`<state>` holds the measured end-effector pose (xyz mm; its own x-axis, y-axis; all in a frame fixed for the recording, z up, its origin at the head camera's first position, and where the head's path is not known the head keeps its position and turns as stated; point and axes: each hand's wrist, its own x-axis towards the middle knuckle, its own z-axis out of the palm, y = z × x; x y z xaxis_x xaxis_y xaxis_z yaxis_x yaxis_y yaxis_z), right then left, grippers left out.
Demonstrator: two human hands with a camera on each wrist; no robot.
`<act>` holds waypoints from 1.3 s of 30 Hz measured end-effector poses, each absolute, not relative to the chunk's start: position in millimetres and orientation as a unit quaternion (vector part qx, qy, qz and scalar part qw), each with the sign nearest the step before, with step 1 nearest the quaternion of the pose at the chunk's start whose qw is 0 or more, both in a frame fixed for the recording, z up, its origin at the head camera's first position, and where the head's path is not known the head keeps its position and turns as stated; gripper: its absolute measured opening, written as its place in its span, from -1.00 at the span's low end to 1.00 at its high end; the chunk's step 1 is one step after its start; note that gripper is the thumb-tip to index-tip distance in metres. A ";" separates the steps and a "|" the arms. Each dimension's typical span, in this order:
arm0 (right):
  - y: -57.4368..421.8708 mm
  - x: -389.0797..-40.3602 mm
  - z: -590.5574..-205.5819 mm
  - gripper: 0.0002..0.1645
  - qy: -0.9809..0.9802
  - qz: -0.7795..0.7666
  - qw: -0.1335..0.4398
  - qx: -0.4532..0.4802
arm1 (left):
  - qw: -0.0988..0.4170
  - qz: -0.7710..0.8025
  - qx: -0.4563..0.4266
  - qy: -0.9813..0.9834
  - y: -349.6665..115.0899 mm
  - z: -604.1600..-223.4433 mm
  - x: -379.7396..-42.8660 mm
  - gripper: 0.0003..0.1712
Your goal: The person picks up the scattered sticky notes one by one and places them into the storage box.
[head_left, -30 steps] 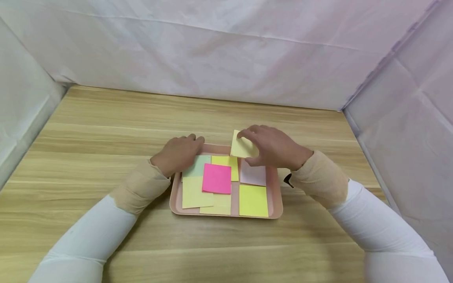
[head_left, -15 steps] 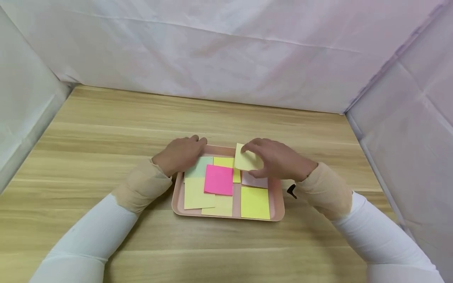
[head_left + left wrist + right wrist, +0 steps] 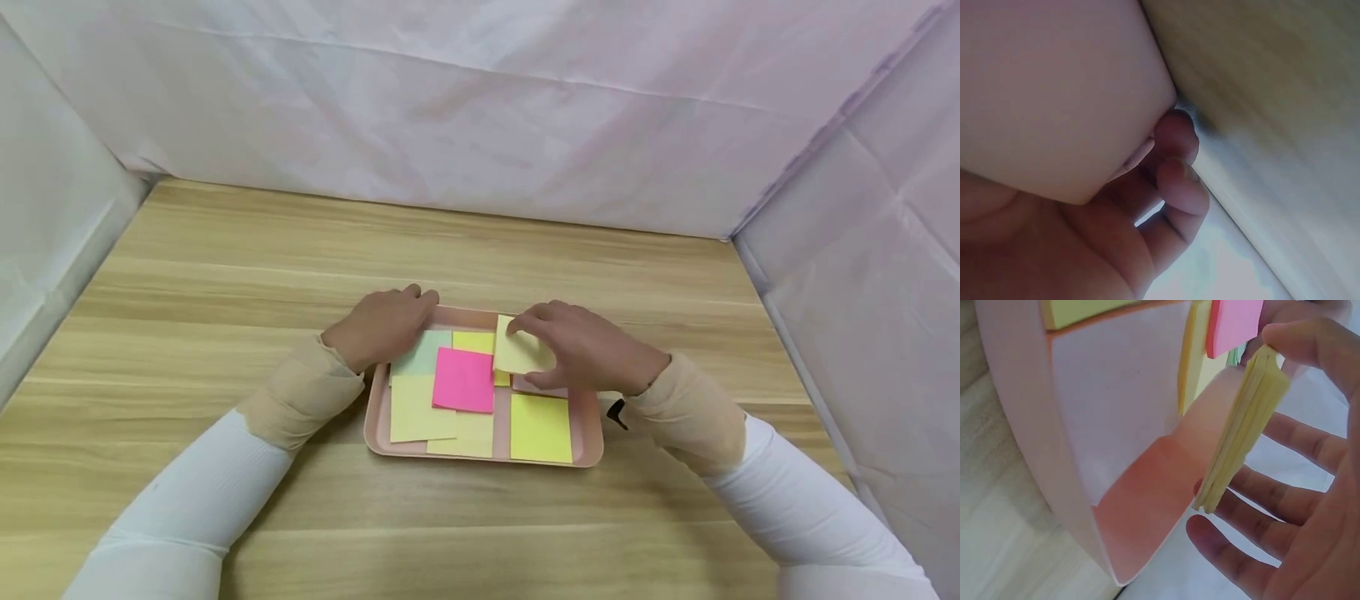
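My right hand (image 3: 588,346) pinches a pale yellow sticky note pad (image 3: 1244,428) by its edges, with the thumb on one side and fingertips on the other. That pad hangs over the far right part of a pink tray (image 3: 587,433), above a pale lilac pad (image 3: 1129,406) that it partly hides. My left hand (image 3: 382,329) grips the tray's far left corner, its fingers curled round the rim in the left wrist view. A bright pink pad (image 3: 463,381) lies across yellow and pale green pads in the tray's left half. A bright yellow pad (image 3: 541,428) lies near right.
The tray rests on a wood-grain table (image 3: 420,533). White cloth walls (image 3: 450,108) stand behind the table and on both sides. A mint green pad (image 3: 423,354) lies beside my left hand, with a yellow pad (image 3: 474,342) to its right.
My right hand has lowered the pale yellow pad from the tray's far rim to over the lilac pad, covering more of it. My left hand stays on the tray's corner.
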<state>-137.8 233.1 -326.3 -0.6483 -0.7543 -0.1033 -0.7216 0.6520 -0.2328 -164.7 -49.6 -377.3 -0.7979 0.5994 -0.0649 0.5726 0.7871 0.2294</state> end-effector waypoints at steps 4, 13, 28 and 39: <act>232.4 -133.7 -329.1 -0.33 0.903 -0.073 0.094 -0.412 | 0.065 0.097 0.309 0.944 -49.3 -376.4 -165.0 -0.89; 231.0 -126.1 -337.4 -0.37 0.884 -0.069 0.066 -0.458 | 0.065 0.104 0.308 0.944 -50.4 -374.3 -165.4 -0.90; 228.6 -121.8 -346.7 -0.31 0.885 -0.028 0.056 -0.461 | 0.069 0.103 0.310 0.942 -50.5 -374.9 -164.4 -0.89; 227.9 -120.8 -354.0 -0.26 0.887 -0.026 0.062 -0.458 | 0.066 0.108 0.307 0.943 -52.1 -376.4 -164.8 -0.89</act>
<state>-120.8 227.9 -354.0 -0.5736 -0.8146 -0.0864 -0.8080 0.5800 -0.1034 -164.8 -52.1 -376.4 -0.8022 0.5941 -0.0589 0.5656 0.7879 0.2436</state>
